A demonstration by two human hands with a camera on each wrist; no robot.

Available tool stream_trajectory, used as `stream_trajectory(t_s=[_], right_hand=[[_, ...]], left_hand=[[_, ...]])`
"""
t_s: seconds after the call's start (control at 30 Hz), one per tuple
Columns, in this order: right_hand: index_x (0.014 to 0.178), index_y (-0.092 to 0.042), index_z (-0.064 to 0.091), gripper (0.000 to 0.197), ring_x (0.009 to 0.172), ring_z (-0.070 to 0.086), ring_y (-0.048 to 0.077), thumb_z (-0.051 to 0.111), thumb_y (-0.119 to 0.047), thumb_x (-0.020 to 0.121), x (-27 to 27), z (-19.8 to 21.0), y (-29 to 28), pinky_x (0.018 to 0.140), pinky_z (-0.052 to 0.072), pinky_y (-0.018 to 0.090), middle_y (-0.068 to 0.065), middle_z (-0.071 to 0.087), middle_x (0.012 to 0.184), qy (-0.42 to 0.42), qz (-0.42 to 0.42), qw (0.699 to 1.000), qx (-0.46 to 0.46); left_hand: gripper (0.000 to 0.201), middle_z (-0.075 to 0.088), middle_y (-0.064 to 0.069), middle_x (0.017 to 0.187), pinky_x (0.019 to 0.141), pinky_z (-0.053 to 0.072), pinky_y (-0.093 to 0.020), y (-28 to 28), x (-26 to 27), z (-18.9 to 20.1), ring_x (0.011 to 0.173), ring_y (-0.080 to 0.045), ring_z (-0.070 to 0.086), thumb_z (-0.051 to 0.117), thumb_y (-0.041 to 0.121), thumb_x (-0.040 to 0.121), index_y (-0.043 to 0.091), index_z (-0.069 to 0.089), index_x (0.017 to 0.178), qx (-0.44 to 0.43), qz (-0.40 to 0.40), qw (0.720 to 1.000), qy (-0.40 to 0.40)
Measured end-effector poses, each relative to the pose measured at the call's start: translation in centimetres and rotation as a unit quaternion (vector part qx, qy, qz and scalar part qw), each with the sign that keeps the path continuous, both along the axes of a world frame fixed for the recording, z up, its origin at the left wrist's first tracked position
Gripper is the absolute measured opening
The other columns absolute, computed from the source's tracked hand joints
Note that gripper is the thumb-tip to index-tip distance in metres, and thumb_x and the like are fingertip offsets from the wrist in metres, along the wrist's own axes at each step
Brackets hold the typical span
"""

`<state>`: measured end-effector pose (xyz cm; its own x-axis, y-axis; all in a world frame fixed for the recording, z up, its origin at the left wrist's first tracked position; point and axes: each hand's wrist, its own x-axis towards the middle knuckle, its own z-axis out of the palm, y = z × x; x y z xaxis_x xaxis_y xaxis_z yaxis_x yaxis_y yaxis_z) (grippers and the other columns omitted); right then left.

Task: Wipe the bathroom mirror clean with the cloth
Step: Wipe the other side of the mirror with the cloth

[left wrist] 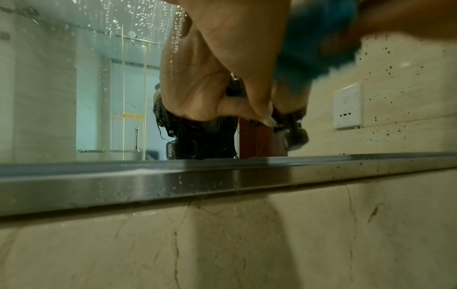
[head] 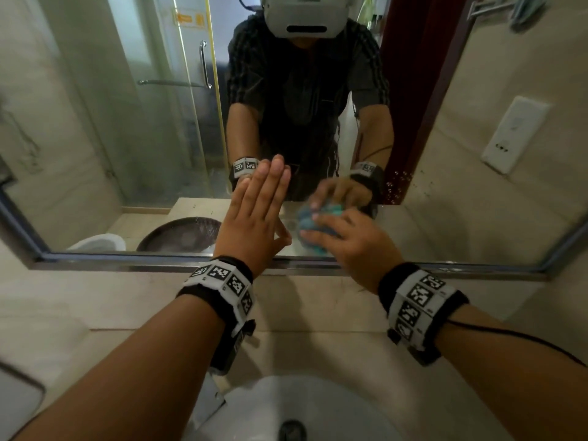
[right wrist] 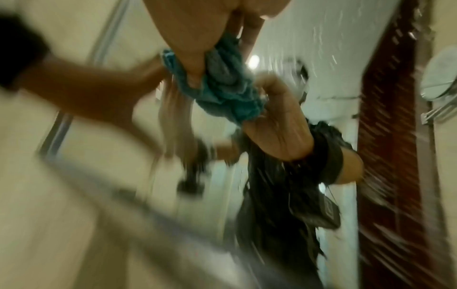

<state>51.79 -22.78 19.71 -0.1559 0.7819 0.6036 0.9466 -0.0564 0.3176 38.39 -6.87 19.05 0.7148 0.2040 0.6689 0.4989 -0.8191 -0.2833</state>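
The mirror (head: 127, 122) fills the wall ahead, with water droplets on its lower right (head: 399, 186). My left hand (head: 257, 205) lies flat against the glass with straight fingers, just left of the cloth. My right hand (head: 346, 237) grips a bunched blue-green cloth (head: 310, 222) and presses it on the glass low down, near the metal frame (head: 127, 264). In the right wrist view the cloth (right wrist: 222, 88) is wadded under my fingers, much blurred. The left wrist view shows my left palm (left wrist: 222, 58) on the droplet-covered mirror (left wrist: 61, 88) and the cloth (left wrist: 314, 43) to its right.
A white basin (head: 318, 405) sits below my arms against the beige stone backsplash (head: 127, 300). A white wall socket (head: 512, 138) is right of the mirror. A towel rail (head: 496, 7) is at the top right. The mirror reflects a glass shower door and a person wearing a headset.
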Motion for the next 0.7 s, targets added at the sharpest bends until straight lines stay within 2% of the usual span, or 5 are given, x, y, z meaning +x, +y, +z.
stream_trajectory(t_s=[0.13,0.27,0.37,0.6,0.7], right_hand=[[0.126,-0.022,0.056,0.043,0.102,0.04,0.028,0.054,-0.018,0.083,-1.1,3.4,3.4,0.085,0.046,0.038,0.005,0.045,0.129,0.12,-0.04,0.972,0.197],[0.12,-0.02,0.06,0.042,0.092,0.058,0.028,0.068,-0.018,0.079,-0.6,-4.9,0.8,0.074,0.056,0.043,0.01,0.058,0.118,0.045,-0.006,0.999,-0.017],[0.11,-0.025,0.068,0.056,0.082,0.061,0.025,0.087,-0.017,0.058,1.4,-3.8,-2.4,0.069,0.055,0.038,0.005,0.064,0.111,-0.026,-0.038,0.994,-0.1],[0.119,-0.014,0.064,0.032,0.093,0.047,0.029,0.058,-0.013,0.087,1.5,3.2,-0.4,0.085,0.039,0.028,0.011,0.054,0.121,0.068,-0.046,0.969,0.234],[0.113,-0.018,0.067,0.046,0.086,0.059,0.031,0.08,-0.016,0.068,0.9,-3.9,-2.1,0.072,0.053,0.038,0.012,0.061,0.116,0.016,-0.064,0.996,0.055]], left_hand=[[0.124,-0.004,-0.01,0.157,0.118,0.001,-0.039,0.3,0.3,-0.4,0.144,-0.024,-0.006,0.067,0.06,0.066,0.006,-0.009,0.148,0.004,0.0,1.0,-0.005],[0.123,-0.02,-0.008,0.154,0.118,-0.003,-0.038,0.3,0.3,-0.3,0.143,-0.024,-0.014,0.061,0.066,0.071,0.007,-0.014,0.147,0.006,0.012,1.0,-0.003],[0.139,-0.017,-0.008,0.156,0.117,-0.009,-0.036,0.0,0.3,0.0,0.142,-0.023,-0.018,0.073,0.065,0.057,0.007,-0.015,0.147,-0.006,0.034,0.999,0.016],[0.14,-0.006,-0.009,0.156,0.118,-0.006,-0.036,0.1,0.4,-0.3,0.143,-0.023,-0.016,0.075,0.064,0.055,0.007,-0.013,0.148,-0.008,0.043,0.999,0.012],[0.139,-0.005,-0.008,0.156,0.118,-0.006,-0.036,-0.2,0.3,-0.1,0.143,-0.023,-0.014,0.076,0.062,0.055,0.007,-0.012,0.148,-0.006,0.038,0.999,0.007]])
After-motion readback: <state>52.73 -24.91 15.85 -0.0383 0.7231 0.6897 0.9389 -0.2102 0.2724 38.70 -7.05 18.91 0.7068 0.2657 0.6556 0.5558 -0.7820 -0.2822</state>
